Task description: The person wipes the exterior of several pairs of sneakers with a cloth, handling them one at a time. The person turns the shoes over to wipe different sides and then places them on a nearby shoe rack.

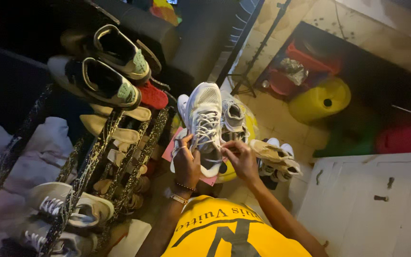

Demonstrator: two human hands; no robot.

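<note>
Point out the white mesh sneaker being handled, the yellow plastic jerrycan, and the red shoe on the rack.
White mesh lace-up sneaker (204, 114): head view, on the toe mesh.
Yellow plastic jerrycan (317, 102): head view, on its side wall.
Red shoe (152, 96): head view, on its upper, at the rack's top.

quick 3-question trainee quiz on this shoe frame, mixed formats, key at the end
1. True or false: both hands are on the white sneaker.
2. Multiple choice: what lies to the right of the right hand? A) beige-and-white shoes B) a black boot C) a folded towel
3. Fill in: the pair of dark sneakers with pale green heels sits at the ___ of the shoe rack.

Key:
1. True. The left hand grips the near end at the laces and the right hand pinches the other side.
2. A
3. top
</note>
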